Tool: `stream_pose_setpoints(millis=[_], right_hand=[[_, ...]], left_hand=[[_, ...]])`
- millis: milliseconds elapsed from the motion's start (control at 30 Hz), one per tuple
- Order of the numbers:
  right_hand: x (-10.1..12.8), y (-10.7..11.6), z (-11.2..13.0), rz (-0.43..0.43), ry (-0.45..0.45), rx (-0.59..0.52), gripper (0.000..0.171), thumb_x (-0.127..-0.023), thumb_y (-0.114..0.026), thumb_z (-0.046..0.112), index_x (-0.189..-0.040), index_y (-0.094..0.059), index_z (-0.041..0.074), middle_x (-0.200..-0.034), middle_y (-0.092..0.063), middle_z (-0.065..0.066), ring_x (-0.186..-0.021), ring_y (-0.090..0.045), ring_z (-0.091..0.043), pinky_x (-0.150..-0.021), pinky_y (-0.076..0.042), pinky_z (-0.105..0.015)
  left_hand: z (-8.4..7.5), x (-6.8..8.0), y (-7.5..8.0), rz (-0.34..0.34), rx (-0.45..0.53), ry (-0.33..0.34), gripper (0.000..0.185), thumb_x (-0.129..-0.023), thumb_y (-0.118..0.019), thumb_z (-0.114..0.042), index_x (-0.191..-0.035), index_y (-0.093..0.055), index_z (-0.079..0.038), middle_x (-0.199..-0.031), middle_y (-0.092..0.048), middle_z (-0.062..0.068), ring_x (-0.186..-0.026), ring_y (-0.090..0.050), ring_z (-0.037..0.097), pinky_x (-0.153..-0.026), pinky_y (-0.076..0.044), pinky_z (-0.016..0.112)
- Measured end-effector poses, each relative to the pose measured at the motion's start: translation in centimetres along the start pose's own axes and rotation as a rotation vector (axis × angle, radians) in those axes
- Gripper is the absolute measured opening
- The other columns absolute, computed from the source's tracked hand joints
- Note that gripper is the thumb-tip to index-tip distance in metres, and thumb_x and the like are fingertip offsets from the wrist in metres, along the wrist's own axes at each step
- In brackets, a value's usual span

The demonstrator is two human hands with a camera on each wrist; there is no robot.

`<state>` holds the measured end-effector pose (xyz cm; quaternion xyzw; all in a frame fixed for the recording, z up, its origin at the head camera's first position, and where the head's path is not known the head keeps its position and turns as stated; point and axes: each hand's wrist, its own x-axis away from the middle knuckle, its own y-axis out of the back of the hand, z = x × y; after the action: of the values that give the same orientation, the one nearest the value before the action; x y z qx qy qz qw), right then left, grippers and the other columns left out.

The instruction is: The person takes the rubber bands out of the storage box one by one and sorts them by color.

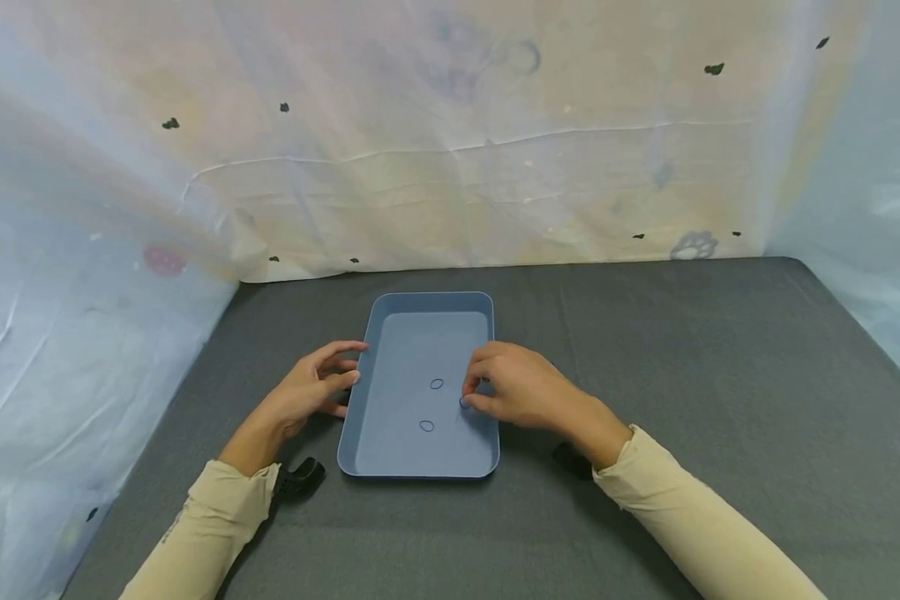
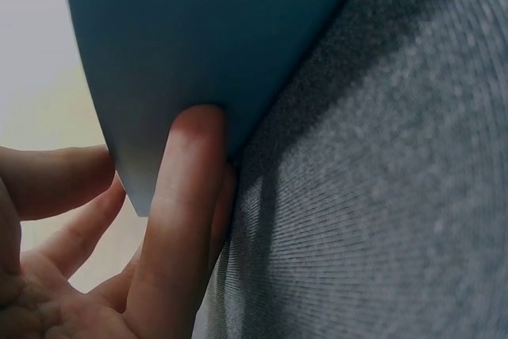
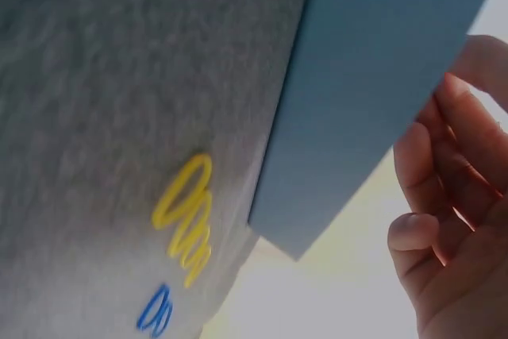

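A shallow blue-grey tray [image 1: 408,458] stands on the table. Two thin blue rubber bands, one nearer the middle [image 1: 437,384] and one closer to the front [image 1: 427,426], lie flat on its floor. Over the tray's right half, my right hand [image 1: 521,385] pinches another blue rubber band [image 1: 463,403] between thumb and fingertips, close above the floor. My left hand [image 1: 313,387] rests its spread fingers along the left side. From the left wrist, one finger [image 2: 194,164] presses on the outer wall. The held band is out of sight in the right wrist view.
Several yellow rubber bands [image 3: 163,213] and a few blue ones [image 3: 163,307] lie on the grey cloth just right of the tray, mostly behind my right hand in the head view. Pale patterned sheets [image 1: 450,192] hang around the table's back and sides.
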<state>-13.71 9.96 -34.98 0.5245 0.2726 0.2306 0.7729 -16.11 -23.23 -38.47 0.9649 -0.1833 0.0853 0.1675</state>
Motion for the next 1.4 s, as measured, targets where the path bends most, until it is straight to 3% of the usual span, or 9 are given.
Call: stream_pose_setpoints(millis=[433, 767, 967, 1167, 1400], right_hand=[[2.5, 2.1, -2.0, -0.076, -0.097, -0.065, 0.008, -0.087, -0.077, 0.022, -0.082, -0.072, 0.026, -0.095, -0.065, 0.012, -0.087, -0.059, -0.013, -0.070, -0.049, -0.027], [4.9, 2.6, -4.0, -0.107, -0.149, -0.017, 0.010, -0.086, -0.078, 0.022, -0.081, -0.071, 0.028, -0.093, -0.065, 0.012, -0.085, -0.060, -0.014, -0.069, -0.048, -0.029], [6.0, 2.8, -5.6, -0.096, -0.186, 0.029, 0.012, -0.085, -0.078, 0.019, -0.080, -0.070, 0.027, -0.091, -0.064, 0.012, -0.084, -0.058, -0.012, -0.070, -0.048, -0.032], [5.5, 2.7, -6.0, -0.056, -0.162, 0.068, 0.007, -0.086, -0.077, 0.022, -0.082, -0.072, 0.024, -0.093, -0.065, 0.009, -0.084, -0.058, -0.012, -0.072, -0.050, -0.034], [5.5, 2.7, -6.4, -0.019, -0.201, 0.104, 0.005, -0.086, -0.077, 0.022, -0.082, -0.073, 0.024, -0.094, -0.066, 0.008, -0.085, -0.059, -0.013, -0.070, -0.050, -0.034]], left_hand=[[0.2, 0.0, 0.3, 0.005, 0.011, 0.010, 0.053, -0.102, -0.058, -0.021, -0.151, -0.039, -0.015, -0.148, -0.038, 0.025, -0.134, -0.041, 0.048, -0.078, -0.061, 0.046], [0.0, -0.1, 0.0, 0.004, 0.004, 0.000, 0.053, -0.102, -0.058, -0.020, -0.151, -0.039, -0.014, -0.147, -0.039, 0.026, -0.133, -0.042, 0.047, -0.076, -0.061, 0.045], [0.0, -0.1, 0.3, 0.004, -0.004, -0.002, 0.052, -0.102, -0.058, -0.021, -0.151, -0.040, -0.015, -0.148, -0.040, 0.025, -0.133, -0.042, 0.046, -0.076, -0.061, 0.044], [0.2, 0.3, 1.1, -0.014, -0.025, -0.016, 0.053, -0.102, -0.058, -0.021, -0.151, -0.039, -0.013, -0.148, -0.039, 0.026, -0.133, -0.042, 0.048, -0.076, -0.061, 0.044], [0.3, 0.2, 1.1, -0.003, -0.031, -0.010, 0.054, -0.103, -0.058, -0.023, -0.152, -0.038, -0.014, -0.150, -0.038, 0.026, -0.134, -0.042, 0.048, -0.078, -0.061, 0.045]])
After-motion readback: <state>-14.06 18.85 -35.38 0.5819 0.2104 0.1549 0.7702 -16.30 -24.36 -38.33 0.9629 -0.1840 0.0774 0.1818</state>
